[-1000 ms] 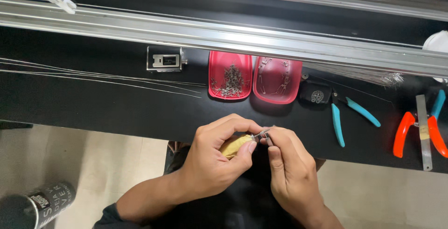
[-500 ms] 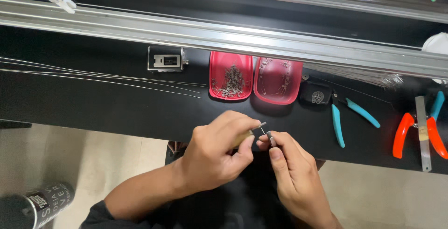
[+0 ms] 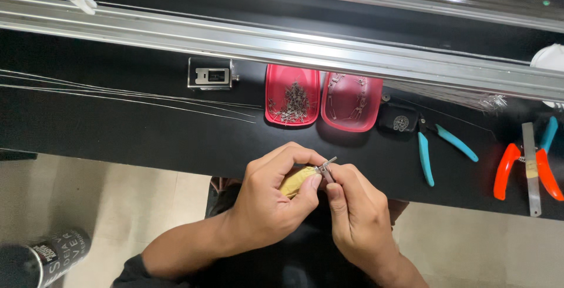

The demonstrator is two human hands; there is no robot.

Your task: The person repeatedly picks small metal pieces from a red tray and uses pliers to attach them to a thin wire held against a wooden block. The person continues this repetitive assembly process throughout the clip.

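My left hand (image 3: 271,201) is curled around a small yellow object (image 3: 295,180) at the near edge of the black workbench (image 3: 117,129). My right hand (image 3: 358,217) pinches a small silver metal part (image 3: 325,169) against the yellow object with thumb and forefinger. The two hands touch each other. Beyond them stand two red trays: the left one (image 3: 292,97) holds several small metal parts, the right one (image 3: 351,103) holds a few thin metal pieces.
Thin wires (image 3: 129,97) lie across the bench on the left. A small metal block (image 3: 210,75) sits by the aluminium rail (image 3: 282,44). Teal-handled cutters (image 3: 437,147), orange-handled pliers (image 3: 526,170) and a black pouch (image 3: 398,118) lie at the right. A dark can (image 3: 41,258) stands on the floor at lower left.
My hands have shifted slightly and turned the yellow object; more of it shows now than half a second ago. The silver part stays pinched between my fingers.
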